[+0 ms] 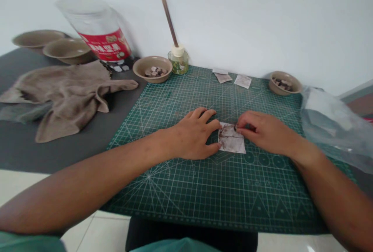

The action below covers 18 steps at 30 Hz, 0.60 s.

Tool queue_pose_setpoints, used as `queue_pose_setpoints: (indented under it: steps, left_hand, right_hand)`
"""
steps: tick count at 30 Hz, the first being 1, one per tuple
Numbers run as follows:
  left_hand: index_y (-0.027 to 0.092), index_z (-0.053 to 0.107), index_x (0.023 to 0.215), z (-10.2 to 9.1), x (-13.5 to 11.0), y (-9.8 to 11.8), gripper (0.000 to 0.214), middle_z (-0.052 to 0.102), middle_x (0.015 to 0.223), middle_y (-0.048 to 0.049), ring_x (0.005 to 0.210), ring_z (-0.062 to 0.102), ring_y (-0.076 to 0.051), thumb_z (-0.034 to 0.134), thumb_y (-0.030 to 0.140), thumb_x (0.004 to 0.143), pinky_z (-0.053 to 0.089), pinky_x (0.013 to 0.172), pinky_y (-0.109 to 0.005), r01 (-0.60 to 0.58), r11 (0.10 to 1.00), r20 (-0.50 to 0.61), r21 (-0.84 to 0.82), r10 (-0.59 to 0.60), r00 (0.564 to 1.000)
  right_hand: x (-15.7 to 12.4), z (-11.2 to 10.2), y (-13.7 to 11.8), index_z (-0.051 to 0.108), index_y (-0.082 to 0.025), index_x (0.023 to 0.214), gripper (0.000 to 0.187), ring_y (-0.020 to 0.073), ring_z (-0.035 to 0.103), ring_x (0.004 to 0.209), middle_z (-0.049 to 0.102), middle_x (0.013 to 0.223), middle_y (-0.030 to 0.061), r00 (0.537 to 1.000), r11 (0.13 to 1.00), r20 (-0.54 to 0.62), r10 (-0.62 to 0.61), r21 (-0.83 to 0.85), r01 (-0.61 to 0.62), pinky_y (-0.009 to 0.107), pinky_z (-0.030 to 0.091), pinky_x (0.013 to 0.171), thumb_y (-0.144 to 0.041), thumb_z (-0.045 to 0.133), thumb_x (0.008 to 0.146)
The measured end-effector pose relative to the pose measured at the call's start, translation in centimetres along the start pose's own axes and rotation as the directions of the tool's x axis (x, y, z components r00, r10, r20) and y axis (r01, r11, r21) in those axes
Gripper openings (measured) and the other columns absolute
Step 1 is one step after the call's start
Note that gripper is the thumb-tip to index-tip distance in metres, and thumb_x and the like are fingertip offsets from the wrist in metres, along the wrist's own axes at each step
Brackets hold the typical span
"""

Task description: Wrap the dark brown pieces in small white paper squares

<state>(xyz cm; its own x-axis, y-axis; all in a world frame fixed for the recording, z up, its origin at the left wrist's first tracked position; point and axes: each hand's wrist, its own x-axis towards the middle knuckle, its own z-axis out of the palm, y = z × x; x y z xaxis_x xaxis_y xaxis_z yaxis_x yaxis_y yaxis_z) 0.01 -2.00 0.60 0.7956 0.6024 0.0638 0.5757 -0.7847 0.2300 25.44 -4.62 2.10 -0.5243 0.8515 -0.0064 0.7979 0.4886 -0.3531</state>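
Observation:
A small white paper square (pixel 232 143) with dark smudges and a line across it lies on the green cutting mat (pixel 186 190). My left hand (pixel 198 133) rests flat with its fingers spread, thumb and a fingertip touching the paper's left edge. At the paper's upper right corner, my right hand (pixel 259 129) pinches a small dark piece, mostly hidden by the fingertips. Its exact kind does not show.
Further paper squares (pixel 242 81) lie at the mat's back. Two bowls of small round pieces, the left bowl (pixel 140 69) and right bowl (pixel 298 87), stand behind. Around them are a diffuser bottle (pixel 182 65), plastic jar (pixel 106 44), brown cloth (pixel 70 96) and clear plastic bag (pixel 329 124).

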Motion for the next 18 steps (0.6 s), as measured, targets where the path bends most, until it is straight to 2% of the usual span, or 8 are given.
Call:
queue_pose_setpoints:
  steps: [3, 6, 9, 13, 18]
  left_hand:
    - [0.021, 0.053, 0.133, -0.1, 0.0, 0.0, 0.053, 0.040, 0.151, -0.0163, 0.141, 0.033, -0.041, 0.057, 0.053, 0.091, 0.033, 0.112, -0.060, 0.004, 1.000, 0.018, -0.006, -0.004, 1.000]
    - [0.020, 0.054, 0.132, -0.2, 0.0, 0.1, 0.052, 0.040, 0.151, -0.0164, 0.141, 0.033, -0.040, 0.057, 0.053, 0.092, 0.032, 0.113, -0.059, 0.009, 1.000, 0.020, -0.007, -0.009, 1.000]
    - [0.019, 0.054, 0.131, -0.2, 0.0, 0.0, 0.051, 0.040, 0.151, -0.0171, 0.141, 0.034, -0.040, 0.056, 0.053, 0.092, 0.033, 0.113, -0.059, 0.005, 1.000, 0.014, -0.002, -0.005, 1.000]
    - [0.019, 0.055, 0.129, -0.2, 0.0, -0.1, 0.051, 0.040, 0.150, -0.0162, 0.140, 0.035, -0.039, 0.059, 0.052, 0.091, 0.032, 0.114, -0.057, -0.005, 1.000, 0.002, -0.006, 0.005, 1.000]
    - [0.020, 0.054, 0.129, -0.1, 0.0, -0.1, 0.050, 0.040, 0.151, -0.0155, 0.140, 0.034, -0.039, 0.058, 0.052, 0.091, 0.032, 0.113, -0.057, 0.001, 1.000, 0.003, -0.006, -0.001, 1.000]
  right_hand:
    - [-1.0, -0.2, -1.0, 0.063, -0.022, 0.091, 0.006, 0.0152, 0.063, 0.079, 0.067, 0.093, 0.0007, 0.985, 0.989, 0.124, -0.123, 0.102, 0.110, 0.029, 0.048, 0.070, -0.024, 0.059, 0.095]
    - [-2.1, 0.4, -3.5, 0.063, -0.023, 0.097, 0.007, 0.0149, 0.066, 0.085, 0.069, 0.103, 0.0021, 0.957, 0.953, 0.049, -0.286, 0.123, 0.278, 0.029, 0.050, 0.073, -0.024, 0.056, 0.098]
    - [-2.5, 1.4, -5.7, 0.062, -0.021, 0.101, 0.007, 0.0142, 0.066, 0.085, 0.070, 0.108, 0.0030, 0.901, 0.892, -0.033, -0.432, 0.135, 0.432, 0.028, 0.051, 0.072, -0.024, 0.056, 0.098]
    - [-2.6, 1.9, -6.4, 0.062, -0.020, 0.100, 0.011, 0.0156, 0.066, 0.078, 0.072, 0.100, 0.0032, 0.892, 0.900, 0.122, -0.436, 0.041, 0.434, 0.030, 0.051, 0.064, -0.022, 0.052, 0.100]
    - [-2.8, 2.1, -6.1, 0.062, -0.019, 0.103, 0.013, 0.0161, 0.067, 0.080, 0.072, 0.106, 0.0060, 0.894, 0.895, 0.052, -0.445, -0.015, 0.446, 0.030, 0.053, 0.065, -0.020, 0.050, 0.100]
